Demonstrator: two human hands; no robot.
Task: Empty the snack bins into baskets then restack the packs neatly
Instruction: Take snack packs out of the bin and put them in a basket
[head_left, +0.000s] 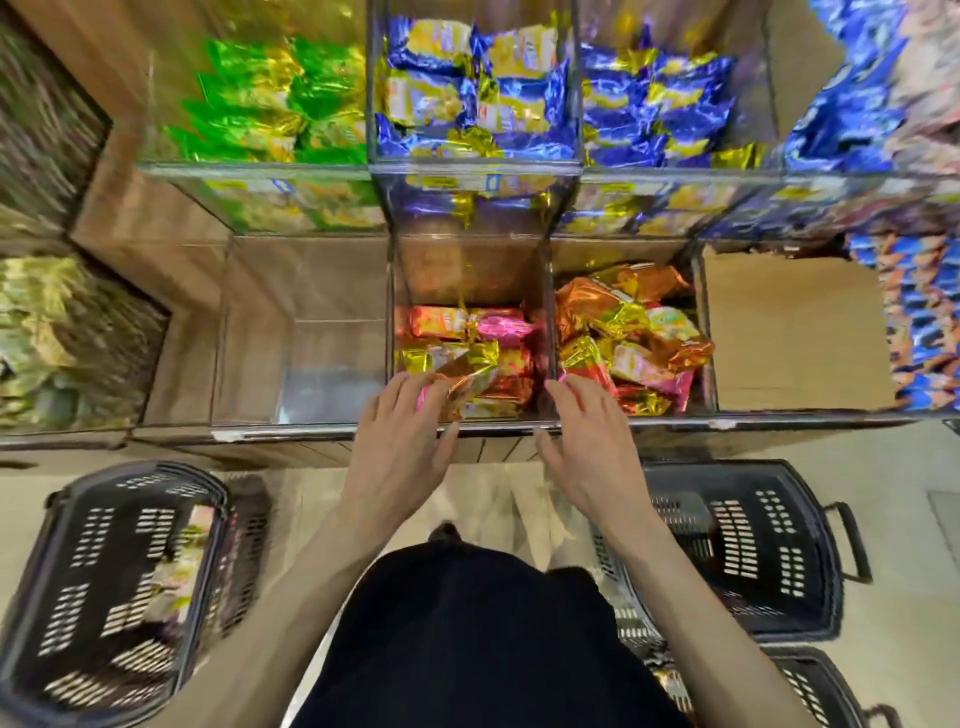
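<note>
While leaning over the lower row of a wooden shelf (150, 223) of clear snack bins, reaching forward with both hands: the left hand (400, 447) open, fingers straight and slightly spread, fingertips laid on a gold-and-orange pack (467, 384) at the front edge of the middle bin (467, 270); the right hand (587, 441) likewise open, fingers fanned, tips over the divider between that bin and the right bin (618, 254), gripping nothing. Heaped low along the front half of the middle bin, red, pink and gold packs (467, 332). Piled higher in the right bin and touching its front wall, orange and gold packs (628, 322). Just left of the middle bin, another clear bin (301, 322); in the far-right compartment, a brown cardboard sheet (795, 332). In the upper row behind, green packs (270, 104) at left, blue-and-yellow packs (467, 93) in the middle, blue packs (660, 114) at right. On the floor (909, 597) below the shelf's front edge, a black slotted basket (104, 571) at left holding a few blurred packs (171, 571), a second black basket (753, 545) at right, and a third basket (821, 691) near the bottom right corner, partly cut off. At bottom centre, between the forearms, a black garment (467, 634).
</note>
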